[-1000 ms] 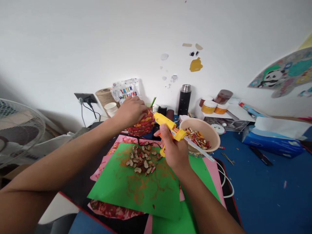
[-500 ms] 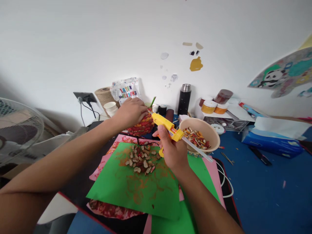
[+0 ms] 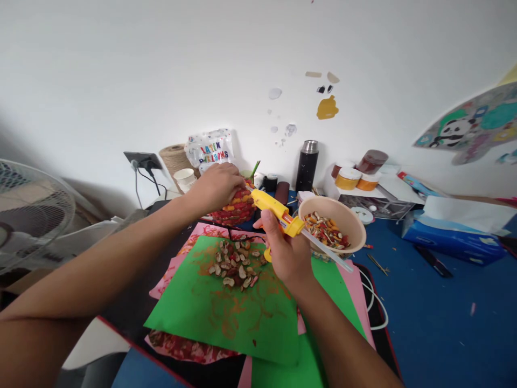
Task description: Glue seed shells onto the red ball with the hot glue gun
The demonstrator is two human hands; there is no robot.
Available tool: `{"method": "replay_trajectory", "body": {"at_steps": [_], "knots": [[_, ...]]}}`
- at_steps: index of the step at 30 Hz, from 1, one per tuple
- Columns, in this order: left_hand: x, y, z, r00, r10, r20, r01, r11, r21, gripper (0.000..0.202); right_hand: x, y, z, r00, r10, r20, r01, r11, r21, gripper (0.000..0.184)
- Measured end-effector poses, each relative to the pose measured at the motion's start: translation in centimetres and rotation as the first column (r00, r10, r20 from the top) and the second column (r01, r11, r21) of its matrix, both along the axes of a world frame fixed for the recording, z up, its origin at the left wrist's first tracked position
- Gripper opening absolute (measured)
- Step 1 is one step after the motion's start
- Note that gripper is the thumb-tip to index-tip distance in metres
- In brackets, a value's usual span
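Note:
My right hand (image 3: pixel 291 252) is wrapped round a yellow hot glue gun (image 3: pixel 271 206), with a clear glue stick (image 3: pixel 327 250) sticking out of its back end. The gun's nozzle points left at a round vase-like object (image 3: pixel 238 210) covered in red and orange painted peanut shells. My left hand (image 3: pixel 220 186) lies over the upper left of this object with bent fingers gripping it; the fingertips are partly hidden. Below, unpainted peanut shell halves (image 3: pixel 238 263) lie in a loose heap on a paint-smeared green sheet (image 3: pixel 194 307).
Right of the glue gun stands a peach bowl (image 3: pixel 355 226) of painted shells. Behind are a black thermos (image 3: pixel 307 166), a twine roll (image 3: pixel 175 159), paper cups (image 3: pixel 184 178) and paint jars (image 3: pixel 348 178). A tissue pack (image 3: pixel 452 237) and a white cable (image 3: pixel 383 312) are on the right.
The whole view has shifted slightly. Both hands keep nearly the same place, with the glue gun's nozzle still at the shell-covered vase-like object.

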State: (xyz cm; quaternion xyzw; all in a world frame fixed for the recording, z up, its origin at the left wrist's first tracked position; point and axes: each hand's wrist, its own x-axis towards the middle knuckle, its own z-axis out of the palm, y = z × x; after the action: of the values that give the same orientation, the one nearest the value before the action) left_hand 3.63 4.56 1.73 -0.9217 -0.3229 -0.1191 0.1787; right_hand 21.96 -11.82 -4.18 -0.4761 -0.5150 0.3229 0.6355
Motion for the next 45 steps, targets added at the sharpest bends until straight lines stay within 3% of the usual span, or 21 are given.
{"method": "replay_trajectory", "body": {"at_steps": [7,12,23,26,29,34,36,39,41,45], "knots": [[0.0,-0.1,0.0,0.998,0.016,0.064,-0.015,1.000,-0.024,0.034,0.0,-0.1,0.2,1.000,-0.018,-0.006,0.018,1.000,-0.002,0.057],[-0.1,-0.4,0.4,0.998,0.002,0.059,-0.001,0.999,-0.032,0.045,0.0,-0.1,0.0,1.000,-0.016,0.006,0.016,1.000,0.005,0.058],[-1.6,-1.1,1.2,0.922,0.073,0.381,-0.027,0.992,-0.126,0.040,0.0,0.0,0.2,0.998,-0.053,-0.028,0.053,0.999,-0.004,0.067],[-2.3,-2.2,1.6,0.850,0.153,0.505,-0.071,0.981,-0.178,0.034,0.1,0.0,0.4,0.996,-0.077,-0.054,0.077,0.997,-0.004,0.070],[-3.6,-3.4,1.8,0.725,0.218,0.654,-0.124,0.974,-0.187,0.028,0.3,0.1,0.5,0.990,-0.100,-0.095,0.099,0.995,-0.014,0.072],[-6.2,-5.6,1.2,0.556,0.126,0.822,-0.039,0.991,-0.126,0.025,0.3,0.2,0.3,0.988,-0.097,-0.118,0.095,0.995,-0.019,0.071],[-6.7,-6.7,0.6,0.586,0.116,0.802,0.005,0.989,-0.147,0.024,0.2,0.3,0.1,0.991,-0.084,-0.108,0.081,0.996,-0.026,0.070],[-6.7,-8.0,-0.5,0.733,0.125,0.669,0.059,0.967,-0.246,0.020,0.0,0.4,-0.3,0.993,-0.068,-0.093,0.064,0.997,-0.044,0.070],[-6.4,-8.5,-1.5,0.804,0.066,0.591,0.138,0.946,-0.294,0.020,-0.2,0.6,-0.6,0.994,-0.072,-0.082,0.068,0.997,-0.048,0.069],[-5.9,-8.3,-4.2,0.859,-0.092,0.504,0.300,0.888,-0.349,0.023,-0.5,0.7,-1.1,0.995,-0.082,-0.061,0.080,0.996,-0.038,0.069]]}}
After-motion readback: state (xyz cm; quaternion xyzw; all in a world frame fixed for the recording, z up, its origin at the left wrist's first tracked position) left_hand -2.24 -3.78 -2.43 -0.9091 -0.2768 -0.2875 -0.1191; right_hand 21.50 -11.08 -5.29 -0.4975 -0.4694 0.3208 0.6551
